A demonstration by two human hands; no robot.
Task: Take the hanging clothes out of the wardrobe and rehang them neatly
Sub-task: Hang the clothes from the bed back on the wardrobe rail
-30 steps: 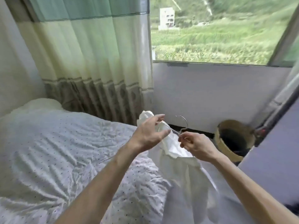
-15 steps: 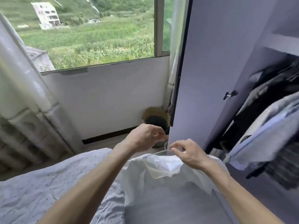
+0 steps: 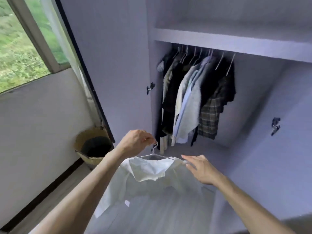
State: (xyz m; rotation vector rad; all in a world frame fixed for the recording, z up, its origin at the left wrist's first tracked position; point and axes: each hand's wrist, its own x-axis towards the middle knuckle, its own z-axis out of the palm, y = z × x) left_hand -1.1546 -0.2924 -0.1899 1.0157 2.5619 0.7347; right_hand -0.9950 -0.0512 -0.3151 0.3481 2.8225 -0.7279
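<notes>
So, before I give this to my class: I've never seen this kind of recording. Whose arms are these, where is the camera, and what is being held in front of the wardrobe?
There is no machine here. The camera sits on a person's head and looks forward and down, so the two bare arms entering from the bottom edge are the wearer's own.

The left hand pinches the hook of a thin wire hanger, and a white shirt hangs from it. The right hand is open, fingers spread, at the shirt's right shoulder.

Ahead is the open wardrobe. Under its shelf a row of hanging clothes, dark, pale and checked, is bunched to the left. To the left are a window and, on the floor, a woven basket.
</notes>
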